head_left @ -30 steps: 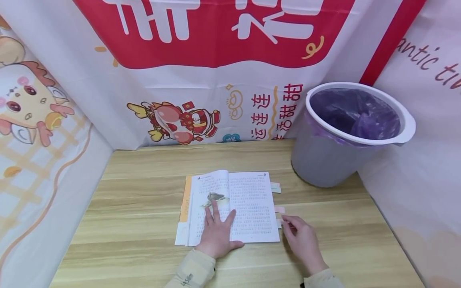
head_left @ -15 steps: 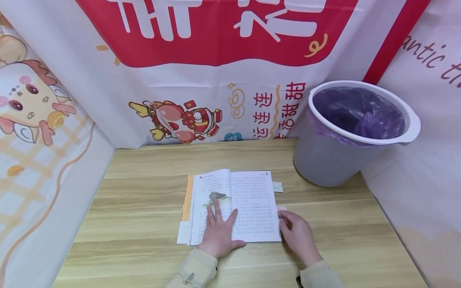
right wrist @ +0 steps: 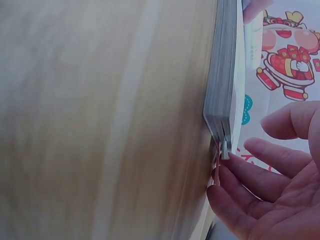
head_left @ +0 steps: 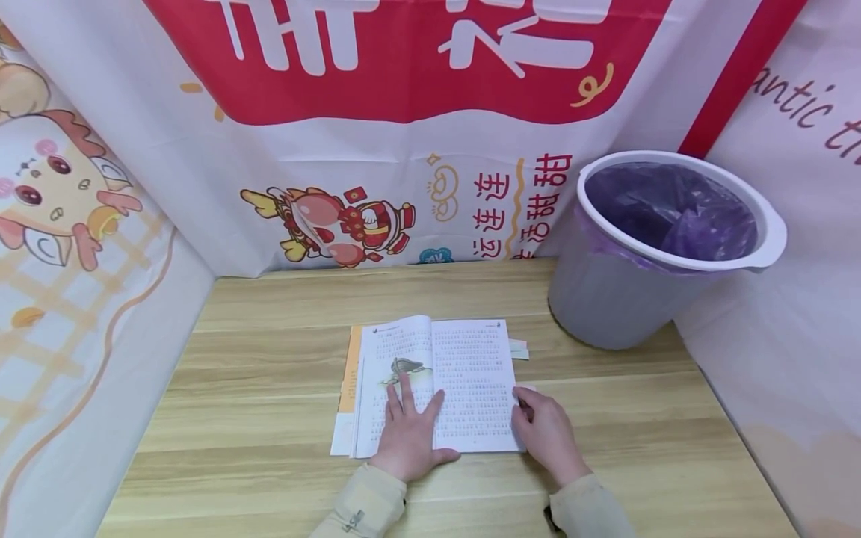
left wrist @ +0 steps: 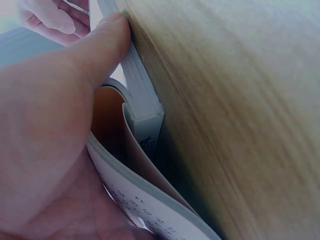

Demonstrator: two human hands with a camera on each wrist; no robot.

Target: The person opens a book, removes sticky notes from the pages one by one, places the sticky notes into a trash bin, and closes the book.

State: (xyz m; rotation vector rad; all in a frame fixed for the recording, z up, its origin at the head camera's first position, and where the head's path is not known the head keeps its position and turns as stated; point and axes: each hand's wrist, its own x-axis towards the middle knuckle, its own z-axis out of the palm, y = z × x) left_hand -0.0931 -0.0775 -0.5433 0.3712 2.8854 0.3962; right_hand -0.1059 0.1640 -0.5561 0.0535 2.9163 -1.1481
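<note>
An open book (head_left: 471, 388) lies on the wooden table, with printed text on both pages and a boat picture on the left one. My left hand (head_left: 406, 441) rests on the left page with fingers spread. Its thumb (left wrist: 107, 42) presses near the bottom edge, as the left wrist view shows. My right hand (head_left: 548, 437) is at the right page edge, fingers bent. In the right wrist view, thumb and index finger stand apart, while other fingertips touch the small paper tabs (right wrist: 225, 150) sticking out of the book. Upper tabs (head_left: 519, 349) show above that hand.
A grey bin (head_left: 605, 299) with a purple bag liner stands at the back right of the table (head_left: 269, 418). Printed cloth (head_left: 377, 142) hangs behind and along both sides.
My right hand has moved left from the lower tabs onto the right page edge, and now hides most of the pink tab. My left hand stays in place on the left page.
</note>
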